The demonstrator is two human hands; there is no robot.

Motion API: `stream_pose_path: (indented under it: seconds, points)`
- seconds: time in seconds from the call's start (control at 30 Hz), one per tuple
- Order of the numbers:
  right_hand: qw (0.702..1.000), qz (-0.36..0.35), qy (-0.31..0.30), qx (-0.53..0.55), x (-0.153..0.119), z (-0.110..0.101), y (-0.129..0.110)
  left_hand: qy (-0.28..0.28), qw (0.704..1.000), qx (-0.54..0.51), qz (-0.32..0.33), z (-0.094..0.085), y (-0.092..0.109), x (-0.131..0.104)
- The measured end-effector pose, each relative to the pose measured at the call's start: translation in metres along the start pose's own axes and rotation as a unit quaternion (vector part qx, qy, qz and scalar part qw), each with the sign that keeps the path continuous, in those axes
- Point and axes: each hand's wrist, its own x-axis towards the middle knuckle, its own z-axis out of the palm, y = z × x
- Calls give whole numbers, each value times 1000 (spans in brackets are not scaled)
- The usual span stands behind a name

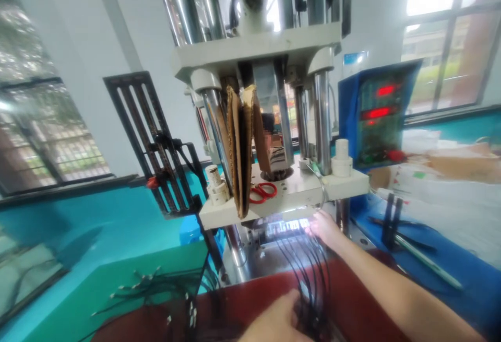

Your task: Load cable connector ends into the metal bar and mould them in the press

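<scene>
Several thin black cables (303, 258) run from a bright metal mould (284, 227) in the press down towards me. My left hand (276, 318) is low in the middle, its thumb against the gathered part of these cables; the fingers appear closed around the bundle, partly hidden. My right hand (324, 228) reaches in under the press's white plate (297, 190), at the right end of the mould beside the cable ends. Its fingertips are blurred, and whether they pinch anything is unclear.
Red-handled scissors (263, 192) and folded cardboard (241, 149) rest on the white plate. More black cables (156, 284) lie at left on a green and dark red surface. A blue control box (376, 112) stands right, above a pen-like tool (428, 261) on a blue surface.
</scene>
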Motion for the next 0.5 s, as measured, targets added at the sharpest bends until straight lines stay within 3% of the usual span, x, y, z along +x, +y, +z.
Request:
stream_pose_path:
  seconds: [0.07,0.17,0.27,0.4,0.5]
  points:
    - [1000,14,-13,20,-29,-4,2,-106,973,-205,-22,15,12,-3]
    - [999,4,-25,48,-72,-6,-8,-152,903,-401,-17,42,24,-2]
    - [997,-20,-25,68,-105,-8,-24,-132,878,-458,-32,64,29,2]
    - [995,-46,1,85,-129,-15,-38,-59,891,-450,-32,82,33,8]
    - [993,-56,31,97,-139,-22,-40,-65,894,-442,-34,89,39,5]
